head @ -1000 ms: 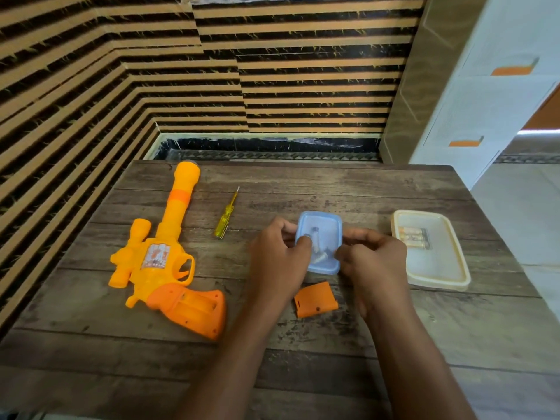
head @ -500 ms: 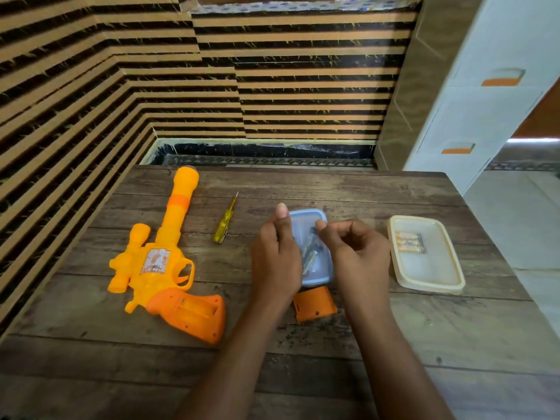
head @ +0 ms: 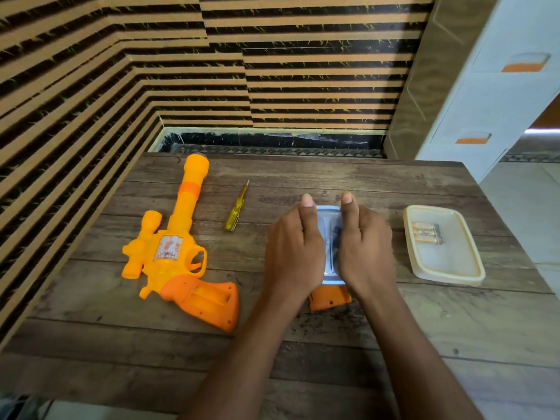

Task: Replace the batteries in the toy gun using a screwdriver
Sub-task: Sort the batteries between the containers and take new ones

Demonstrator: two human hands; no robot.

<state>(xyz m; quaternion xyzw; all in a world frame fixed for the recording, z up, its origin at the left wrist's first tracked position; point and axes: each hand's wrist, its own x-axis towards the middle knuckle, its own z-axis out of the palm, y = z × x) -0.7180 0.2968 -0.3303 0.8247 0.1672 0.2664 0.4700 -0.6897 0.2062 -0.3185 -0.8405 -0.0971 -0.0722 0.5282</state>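
Note:
The orange and yellow toy gun [head: 169,256] lies on its side at the left of the wooden table [head: 303,174], with the battery bay in its grip open. A yellow screwdriver [head: 235,213] lies just right of the barrel. My left hand [head: 294,253] and my right hand [head: 366,250] flank a small blue container [head: 328,237] and grip its sides. Both thumbs point forward along its rim, and my fingers are hidden underneath. Dark, battery-like items show inside the container. The orange battery cover [head: 330,300] lies just in front of it, partly under my wrists.
A cream tray [head: 448,277] at the right holds batteries [head: 427,233]. Striped walls close in the table's left and far sides. A white drawer cabinet [head: 497,95] stands beyond the right far corner, with pale floor to the right.
Both hands stopped picking inside the blue container and settled onto its two sides, thumbs stretched forward. The gun, the screwdriver, the cover and the tray stayed put.

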